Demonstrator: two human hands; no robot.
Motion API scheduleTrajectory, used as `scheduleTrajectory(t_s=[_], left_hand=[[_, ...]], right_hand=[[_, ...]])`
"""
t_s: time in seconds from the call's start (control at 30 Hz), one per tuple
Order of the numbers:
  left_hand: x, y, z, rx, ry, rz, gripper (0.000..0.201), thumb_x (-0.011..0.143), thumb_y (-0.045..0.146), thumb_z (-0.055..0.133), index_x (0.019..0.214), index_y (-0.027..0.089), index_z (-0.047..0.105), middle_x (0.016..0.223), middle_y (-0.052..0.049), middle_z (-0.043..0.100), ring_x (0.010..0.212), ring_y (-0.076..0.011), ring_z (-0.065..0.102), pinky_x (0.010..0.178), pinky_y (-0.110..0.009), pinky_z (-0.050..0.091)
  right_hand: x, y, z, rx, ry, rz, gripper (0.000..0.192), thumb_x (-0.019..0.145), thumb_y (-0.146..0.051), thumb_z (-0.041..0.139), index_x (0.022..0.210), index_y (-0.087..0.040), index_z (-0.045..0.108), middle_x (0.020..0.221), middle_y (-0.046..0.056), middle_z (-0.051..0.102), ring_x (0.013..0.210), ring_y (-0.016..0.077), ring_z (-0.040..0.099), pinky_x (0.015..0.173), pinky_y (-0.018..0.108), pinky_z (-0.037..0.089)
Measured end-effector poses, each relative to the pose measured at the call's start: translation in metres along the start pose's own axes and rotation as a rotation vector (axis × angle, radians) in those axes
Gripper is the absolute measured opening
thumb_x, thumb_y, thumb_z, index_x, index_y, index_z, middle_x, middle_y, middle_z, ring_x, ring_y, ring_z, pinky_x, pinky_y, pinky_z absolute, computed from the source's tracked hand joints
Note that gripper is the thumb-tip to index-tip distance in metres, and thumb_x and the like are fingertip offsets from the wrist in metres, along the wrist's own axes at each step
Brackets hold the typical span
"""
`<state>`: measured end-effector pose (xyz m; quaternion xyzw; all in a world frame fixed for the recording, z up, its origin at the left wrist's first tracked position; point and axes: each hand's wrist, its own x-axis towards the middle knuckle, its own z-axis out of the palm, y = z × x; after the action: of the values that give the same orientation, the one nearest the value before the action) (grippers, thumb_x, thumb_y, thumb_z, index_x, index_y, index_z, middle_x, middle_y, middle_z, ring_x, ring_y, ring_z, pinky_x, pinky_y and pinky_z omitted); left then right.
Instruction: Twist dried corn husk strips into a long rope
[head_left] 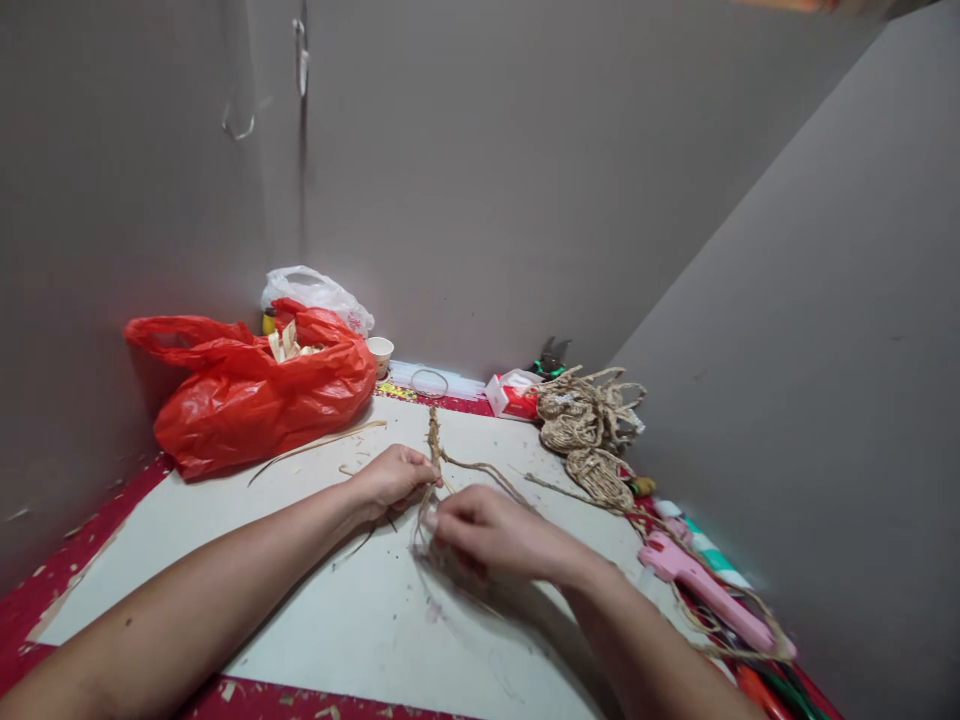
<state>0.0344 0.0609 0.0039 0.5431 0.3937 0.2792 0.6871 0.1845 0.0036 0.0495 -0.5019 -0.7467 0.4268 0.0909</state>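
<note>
Braided straw cord (433,432): held above mid-table, long axis running away from the viewer, braided end pointing toward the far wall, loose strands trailing right.
Left hand (391,478): pinching the braid.
Right hand (487,532): gripping loose strands.
Surface: white board (315,610) on red table.
Room: plain grey walls (525,180).
</note>
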Motion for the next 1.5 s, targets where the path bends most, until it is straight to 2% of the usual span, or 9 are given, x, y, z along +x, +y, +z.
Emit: scheduleTrajectory(t_s=[0.17,0.23,0.4,0.6,0.77,0.87,1.07,1.27,1.5], left_hand=[[0.003,-0.002,-0.003,0.004,-0.041,-0.007,0.016,0.069,0.029,0.057,0.063,0.015,0.053,0.034,0.010,0.031,0.029,-0.0035,0.018,0.034,-0.022,0.009],[0.004,-0.002,-0.003,0.022,-0.047,-0.023,0.017,0.069,0.030,0.057,0.064,0.015,0.054,0.034,0.010,0.031,0.029,-0.0036,0.019,0.034,-0.022,0.008],[0.004,-0.002,-0.004,0.025,-0.065,-0.043,0.019,0.068,0.032,0.060,0.066,0.014,0.055,0.038,0.010,0.029,0.032,-0.0029,0.018,0.036,-0.022,0.008],[0.005,-0.004,-0.006,0.015,-0.079,-0.039,0.022,0.068,0.035,0.061,0.065,0.015,0.053,0.039,0.010,0.029,0.032,-0.0031,0.018,0.036,-0.023,0.007],[0.004,-0.005,-0.006,0.011,-0.111,-0.034,0.024,0.068,0.038,0.061,0.065,0.015,0.052,0.038,0.010,0.028,0.032,-0.0033,0.016,0.037,-0.023,0.006],[0.004,-0.006,-0.006,0.008,-0.115,-0.017,0.026,0.067,0.037,0.062,0.060,0.016,0.048,0.038,0.010,0.029,0.032,-0.0033,0.018,0.037,-0.023,0.007],[0.007,-0.007,-0.006,0.028,-0.083,-0.009,0.022,0.068,0.036,0.060,0.067,0.015,0.054,0.039,0.010,0.029,0.031,-0.0037,0.019,0.036,-0.023,0.009],[0.003,-0.004,-0.003,0.039,-0.083,0.002,0.019,0.071,0.032,0.056,0.064,0.015,0.051,0.037,0.009,0.030,0.031,-0.0039,0.019,0.036,-0.023,0.008],[0.000,0.001,-0.003,0.062,-0.145,0.028,0.022,0.073,0.033,0.056,0.062,0.017,0.046,0.041,0.009,0.029,0.034,-0.0035,0.019,0.037,-0.022,0.010]], right_hand=[[0.000,0.029,-0.054,0.011,0.492,0.097,0.038,0.082,-0.046,0.044,0.062,-0.016,0.054,0.049,0.000,0.053,0.041,0.0101,0.045,0.044,0.022,0.033],[0.001,0.044,-0.065,-0.164,0.533,0.118,0.031,0.079,-0.040,0.048,0.062,-0.015,0.056,0.054,0.002,0.056,0.046,0.0114,0.048,0.047,0.023,0.033],[0.009,0.059,-0.056,-0.392,0.328,0.191,0.015,0.068,-0.031,0.061,0.066,-0.016,0.064,0.068,0.005,0.063,0.059,0.0147,0.051,0.052,0.025,0.032],[0.011,0.054,-0.051,-0.277,0.265,0.152,0.012,0.069,-0.024,0.057,0.062,-0.014,0.057,0.057,0.003,0.057,0.050,0.0102,0.043,0.049,0.023,0.031],[-0.017,0.016,-0.054,0.542,0.194,-0.123,0.024,0.075,-0.043,0.052,0.077,-0.020,0.046,0.045,-0.008,0.044,0.030,0.0036,0.023,0.033,0.018,0.019],[-0.017,-0.003,-0.035,0.614,0.084,-0.107,0.027,0.075,-0.044,0.056,0.082,-0.019,0.050,0.049,-0.005,0.052,0.029,0.0047,0.032,0.032,0.018,0.022],[0.022,0.025,-0.013,0.230,0.556,-0.037,0.031,0.080,-0.044,0.052,0.076,-0.015,0.058,0.064,0.002,0.058,0.053,0.0097,0.050,0.049,0.021,0.039],[0.041,0.048,-0.002,0.545,0.166,0.117,0.033,0.082,-0.046,0.047,0.067,-0.017,0.049,0.050,-0.006,0.041,0.037,0.0044,0.030,0.034,0.017,0.022],[0.041,0.050,-0.008,0.576,0.070,0.179,0.033,0.081,-0.046,0.049,0.065,-0.018,0.046,0.044,-0.010,0.031,0.033,0.0033,0.018,0.031,0.018,0.011]])
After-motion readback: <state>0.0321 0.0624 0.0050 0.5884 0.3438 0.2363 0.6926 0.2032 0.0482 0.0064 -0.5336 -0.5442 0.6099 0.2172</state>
